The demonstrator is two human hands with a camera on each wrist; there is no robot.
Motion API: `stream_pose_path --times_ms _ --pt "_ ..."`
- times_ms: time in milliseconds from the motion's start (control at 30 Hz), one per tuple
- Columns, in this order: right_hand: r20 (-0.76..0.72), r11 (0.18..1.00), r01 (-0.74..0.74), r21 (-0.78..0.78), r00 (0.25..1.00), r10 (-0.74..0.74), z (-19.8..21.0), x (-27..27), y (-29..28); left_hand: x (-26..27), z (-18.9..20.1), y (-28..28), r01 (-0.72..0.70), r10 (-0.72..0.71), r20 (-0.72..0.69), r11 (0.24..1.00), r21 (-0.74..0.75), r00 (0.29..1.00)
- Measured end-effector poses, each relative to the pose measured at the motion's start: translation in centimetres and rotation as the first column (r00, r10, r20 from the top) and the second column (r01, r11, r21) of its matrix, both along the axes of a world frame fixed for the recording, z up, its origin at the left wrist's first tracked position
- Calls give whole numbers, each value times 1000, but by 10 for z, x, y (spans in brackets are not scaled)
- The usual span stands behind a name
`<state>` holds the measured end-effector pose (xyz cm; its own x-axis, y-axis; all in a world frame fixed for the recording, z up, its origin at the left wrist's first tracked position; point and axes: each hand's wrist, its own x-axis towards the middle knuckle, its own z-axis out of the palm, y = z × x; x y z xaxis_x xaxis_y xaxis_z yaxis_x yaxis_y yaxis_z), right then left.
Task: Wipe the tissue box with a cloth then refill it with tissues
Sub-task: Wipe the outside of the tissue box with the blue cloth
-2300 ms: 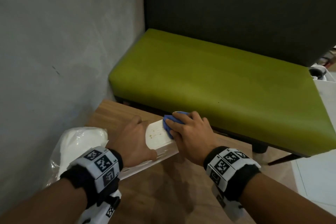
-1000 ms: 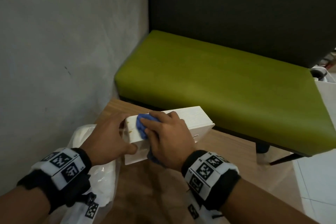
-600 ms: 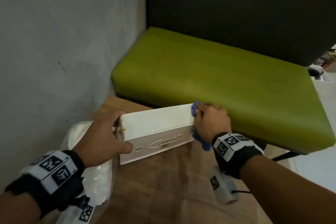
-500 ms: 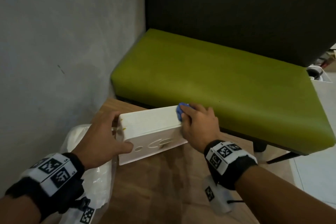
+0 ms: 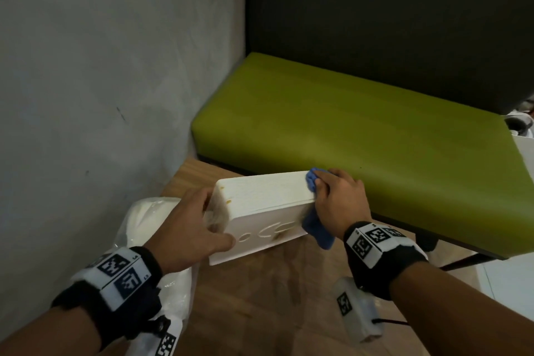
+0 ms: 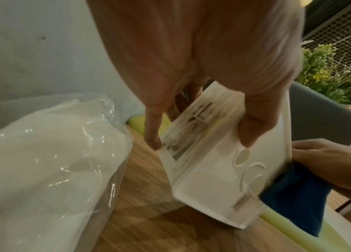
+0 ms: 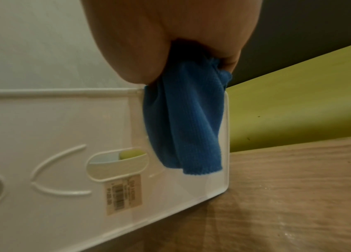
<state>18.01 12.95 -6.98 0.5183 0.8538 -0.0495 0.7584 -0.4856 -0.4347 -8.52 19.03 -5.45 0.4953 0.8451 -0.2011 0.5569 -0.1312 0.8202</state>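
we see tissue box tipped on long edge on wooden table, just before green bench; bare tabletop near side of box, bagged tissues touching left of box. box white, yellowish stains on upper face, oval cutouts. our left hand grips left end; right hand clutches blue cloth against right end. barcode sticker unreadable.

Green bench seat beside grey wall, wooden table, perhaps a plant.
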Motion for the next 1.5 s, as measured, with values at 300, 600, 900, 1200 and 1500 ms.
stream_pose_path --times_ms 300,600,900,1200,1500 --pt "-176 989 -111 102 976 128 38 -24 3 15 27 4 -28 26 19 993 114 999" --pt "-251 871 -296 391 877 410 118 -67 20 30 69 12 -50 86 -119 961 273 989" --pt "-400 984 -101 147 904 152 83 -36 7 29 82 15 19 33 -166 953 303 986" --pt "-379 902 -198 384 857 349 105 -53 17 30 82 18 -35 72 -165 975 220 984" --pt "-339 971 169 167 935 -105 37 -31 6 29 57 12 -204 228 70 945 -256 971"
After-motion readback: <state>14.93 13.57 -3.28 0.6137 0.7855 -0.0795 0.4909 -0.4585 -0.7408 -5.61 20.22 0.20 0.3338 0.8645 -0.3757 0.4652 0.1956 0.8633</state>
